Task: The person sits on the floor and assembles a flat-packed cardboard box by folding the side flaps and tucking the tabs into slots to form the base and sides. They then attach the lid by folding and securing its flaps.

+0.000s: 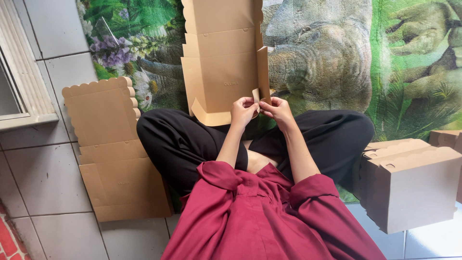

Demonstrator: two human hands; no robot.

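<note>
A flat, partly folded brown cardboard box blank [222, 58] lies in front of me on a printed mat, with its right side wall raised. My left hand [243, 110] and my right hand [276, 109] both pinch a small corner flap at the near right corner of the blank. The fingertips of the two hands meet at that flap. I sit cross-legged in black trousers and a dark red shirt, and my knees flank the blank's near edge.
A stack of flat box blanks [113, 149] with scalloped edges lies on the grey floor tiles at my left. Assembled brown boxes [411, 185] stand at my right. A green mat [337, 53] with an animal print covers the floor ahead. A window frame [19, 82] is at the far left.
</note>
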